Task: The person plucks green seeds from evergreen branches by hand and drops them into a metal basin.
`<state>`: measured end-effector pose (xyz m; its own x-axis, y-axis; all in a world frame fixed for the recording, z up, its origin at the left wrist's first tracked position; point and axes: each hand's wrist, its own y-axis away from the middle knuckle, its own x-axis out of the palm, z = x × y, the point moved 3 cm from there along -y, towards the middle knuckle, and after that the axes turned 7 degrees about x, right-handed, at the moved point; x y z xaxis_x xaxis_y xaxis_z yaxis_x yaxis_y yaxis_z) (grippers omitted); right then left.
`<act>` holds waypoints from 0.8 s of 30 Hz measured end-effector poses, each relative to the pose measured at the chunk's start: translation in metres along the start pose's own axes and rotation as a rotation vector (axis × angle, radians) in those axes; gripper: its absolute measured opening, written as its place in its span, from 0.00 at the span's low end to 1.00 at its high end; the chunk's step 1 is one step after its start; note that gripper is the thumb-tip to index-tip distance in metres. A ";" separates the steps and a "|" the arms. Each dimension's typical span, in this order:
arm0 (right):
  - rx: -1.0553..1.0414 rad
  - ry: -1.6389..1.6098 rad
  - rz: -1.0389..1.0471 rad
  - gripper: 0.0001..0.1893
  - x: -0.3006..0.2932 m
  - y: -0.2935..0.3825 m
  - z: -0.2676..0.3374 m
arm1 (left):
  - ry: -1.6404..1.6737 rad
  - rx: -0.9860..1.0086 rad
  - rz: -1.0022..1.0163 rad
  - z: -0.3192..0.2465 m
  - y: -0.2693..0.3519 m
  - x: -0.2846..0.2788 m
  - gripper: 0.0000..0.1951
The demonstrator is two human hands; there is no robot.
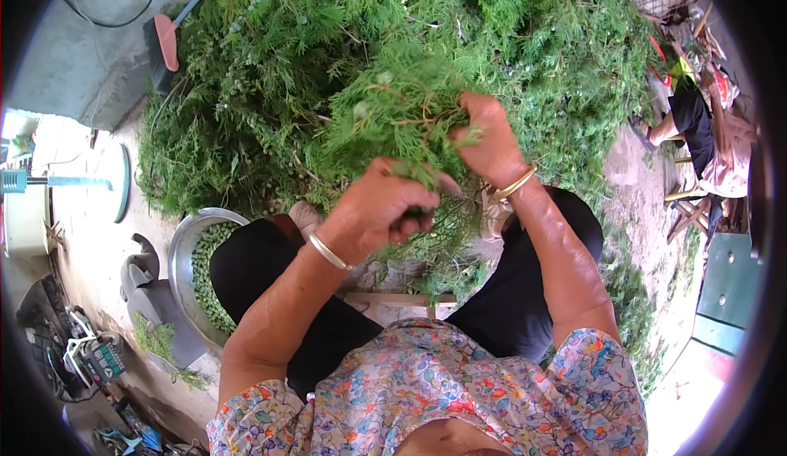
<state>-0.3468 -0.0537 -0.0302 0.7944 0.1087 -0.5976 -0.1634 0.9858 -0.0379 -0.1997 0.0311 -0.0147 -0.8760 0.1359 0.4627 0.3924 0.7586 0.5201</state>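
My right hand grips the brown twigs of a leafy conifer branch, probably arborvitae, held above a large heap. A few pale round cones show among its blurred sprays. My left hand is at the branch's lower edge, with curled fingers and foliage against the thumb side. Whether anything lies inside those fingers is hidden. Left of my knee, a metal basin holds many small green cones, partly covered by my leg.
The heap of cut conifer branches spreads ahead and right. A broom rests at its left edge. Beside the basin lies a grey board with loose sprigs. A pedestal fan stands left. Another person sits at the right.
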 end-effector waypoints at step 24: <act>0.109 -0.290 -0.039 0.06 -0.014 0.001 0.030 | -0.925 1.311 -0.343 -0.047 0.026 -0.017 0.05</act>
<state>-0.3408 -0.0505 0.0019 0.9353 0.0870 -0.3430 -0.0783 0.9962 0.0391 -0.1618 0.0185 0.0248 -0.9156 -0.1963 -0.3509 0.0867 0.7558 -0.6490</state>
